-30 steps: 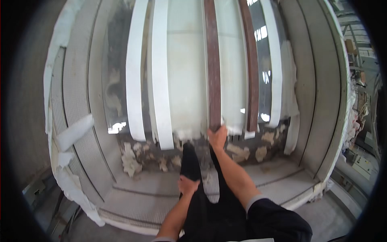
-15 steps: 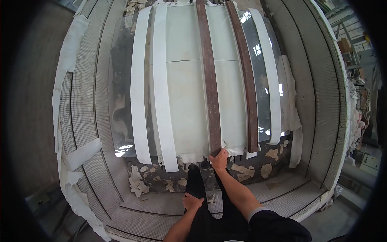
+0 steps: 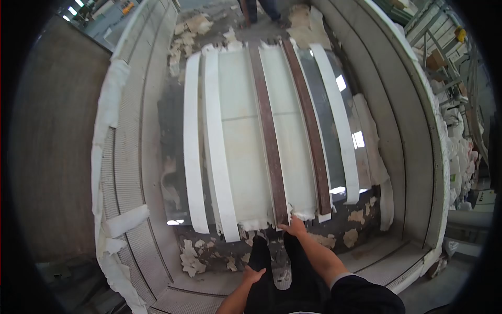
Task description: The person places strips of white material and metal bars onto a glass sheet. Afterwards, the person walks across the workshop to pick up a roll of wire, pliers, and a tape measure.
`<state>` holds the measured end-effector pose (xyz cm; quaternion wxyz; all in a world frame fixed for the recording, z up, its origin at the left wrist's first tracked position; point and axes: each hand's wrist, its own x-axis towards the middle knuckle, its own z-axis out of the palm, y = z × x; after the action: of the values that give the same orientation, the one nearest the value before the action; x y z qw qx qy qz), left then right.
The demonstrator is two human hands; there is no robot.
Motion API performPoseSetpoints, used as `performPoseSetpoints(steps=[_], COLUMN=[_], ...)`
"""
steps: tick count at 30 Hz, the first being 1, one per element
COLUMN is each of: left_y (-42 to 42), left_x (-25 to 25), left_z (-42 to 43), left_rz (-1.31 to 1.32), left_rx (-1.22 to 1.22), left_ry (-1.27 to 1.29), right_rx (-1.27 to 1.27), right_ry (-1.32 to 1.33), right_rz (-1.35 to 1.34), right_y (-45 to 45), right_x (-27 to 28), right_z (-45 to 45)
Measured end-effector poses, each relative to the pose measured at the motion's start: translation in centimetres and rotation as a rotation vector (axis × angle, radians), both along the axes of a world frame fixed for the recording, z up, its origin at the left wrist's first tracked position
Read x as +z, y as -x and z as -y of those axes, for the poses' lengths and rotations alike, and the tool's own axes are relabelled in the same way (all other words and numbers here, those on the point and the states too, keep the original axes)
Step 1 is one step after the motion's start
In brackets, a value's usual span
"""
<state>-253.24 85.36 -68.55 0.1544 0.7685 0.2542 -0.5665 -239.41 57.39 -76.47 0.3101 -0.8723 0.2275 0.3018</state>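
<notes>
**Two hands, two brown bars: right hand (image 3: 295, 226) at the near end of one**

Here's the right hand, fingers bent at the near end of the left-hand brown bar (image 3: 269, 131); how tightly they close on it, I can't tell. And the left hand (image 3: 253, 275)! Partly open, thumb spread, it rests on one of two black-clad legs (image 3: 298, 261), holding nothing.

Count the lengths: two brown bars, the second being the right-hand brown bar (image 3: 307, 118), plus three broad white strips, two on the left (image 3: 193, 146) (image 3: 217, 141) and one on the right (image 3: 340, 125). All five run lengthwise over the glass (image 3: 175, 136), its middle pale, crossed by one dark line. Bright reflections shine on its darker sides.

Torn pale scraps (image 3: 191, 257) litter the dark base around it, between mesh-lined walls (image 3: 128, 172). At the far end, another person's two lower legs (image 3: 267, 9)! Outside on the right, white bundles (image 3: 457, 157), any lettering too blurred to read.
</notes>
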Motion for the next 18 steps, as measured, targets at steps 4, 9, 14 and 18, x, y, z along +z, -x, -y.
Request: performPoseSetpoints(steps=[4,9,14,18], left_y=[0.0,-2.7,-6.8,-9.5], left_x=[3.1,8.5,12.2,15.8], left_z=[-3.7,-5.2,-4.6,-3.1], left_rz=[-0.052,0.031,0.407,0.529], left_rx=[-0.063,0.074,0.765,0.822], left_ry=[0.35,0.372,0.368,0.4], right_rx=[-0.095,-0.126,-0.46,-0.237], right_ry=[-0.203,-0.07,-0.073,-0.048], right_rz=[-0.256,-0.231,-0.08,-0.161], right_y=[3.6,9.9,15.4,7.9], right_x=[6.8,12.4,1.5,8.2], right_z=[6.9,14.8,21.1,18.1])
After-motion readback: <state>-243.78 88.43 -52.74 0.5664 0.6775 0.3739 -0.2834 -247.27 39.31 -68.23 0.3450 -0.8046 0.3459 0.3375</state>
